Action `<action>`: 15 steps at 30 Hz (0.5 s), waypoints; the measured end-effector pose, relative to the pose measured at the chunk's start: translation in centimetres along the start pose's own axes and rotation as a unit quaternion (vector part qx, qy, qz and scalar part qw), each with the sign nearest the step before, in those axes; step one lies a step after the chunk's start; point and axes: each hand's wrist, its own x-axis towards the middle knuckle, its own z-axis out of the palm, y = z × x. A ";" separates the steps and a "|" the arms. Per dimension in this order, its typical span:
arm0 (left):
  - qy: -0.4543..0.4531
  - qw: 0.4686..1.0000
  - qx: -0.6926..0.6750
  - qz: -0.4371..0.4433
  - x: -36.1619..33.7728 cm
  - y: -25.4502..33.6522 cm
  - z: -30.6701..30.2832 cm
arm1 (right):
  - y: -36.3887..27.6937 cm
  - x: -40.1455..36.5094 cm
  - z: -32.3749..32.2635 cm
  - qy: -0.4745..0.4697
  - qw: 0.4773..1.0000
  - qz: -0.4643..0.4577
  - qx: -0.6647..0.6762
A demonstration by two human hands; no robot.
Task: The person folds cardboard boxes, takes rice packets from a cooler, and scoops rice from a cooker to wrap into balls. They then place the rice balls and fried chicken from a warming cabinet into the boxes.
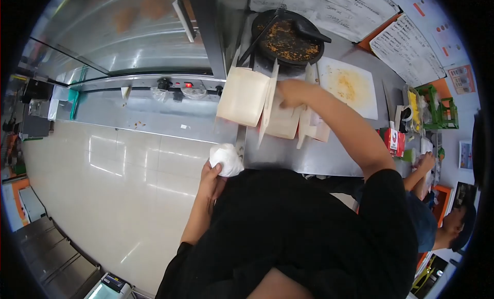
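My left hand (212, 179) is closed around a white wrapped bundle (226, 160), low in front of my body with the thumb pressed on it. On the steel counter stand open paper food boxes: one box (243, 95) on the left, another box (282, 123) in the middle, with raised flaps between them. My right hand (292, 94) reaches over the middle box, close to its upright lid (269, 100). Its fingers are curled and point down into the box. Whatever they may hold is hidden.
Behind the boxes lies a round dark pan (288, 39) with brown crumbs and black utensils. A stained white cutting board (350, 88) is to the right, near a knife (387, 103) and a green crate (437, 107). A glass-fronted cabinet (123, 36) stands left. Another person (427, 221) works at far right.
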 end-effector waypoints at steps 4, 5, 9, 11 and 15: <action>0.040 0.991 0.060 0.110 0.3 2.9 5.7 | -4.4 -7.0 -8.4 0.242 0.953 0.025 0.182; 0.048 0.987 0.053 0.145 0.7 2.9 6.5 | -7.1 -8.8 -9.4 0.254 0.922 0.022 0.290; 0.040 0.961 0.114 0.249 2.4 3.6 11.0 | -14.7 -11.9 -6.3 0.155 0.878 -0.136 0.432; 0.032 0.956 0.135 0.259 3.1 4.1 12.8 | -15.8 -11.0 -5.4 0.152 0.837 -0.158 0.501; -0.027 0.960 0.111 0.255 3.8 5.2 14.5 | -16.1 -9.7 -4.4 0.227 0.784 -0.194 0.544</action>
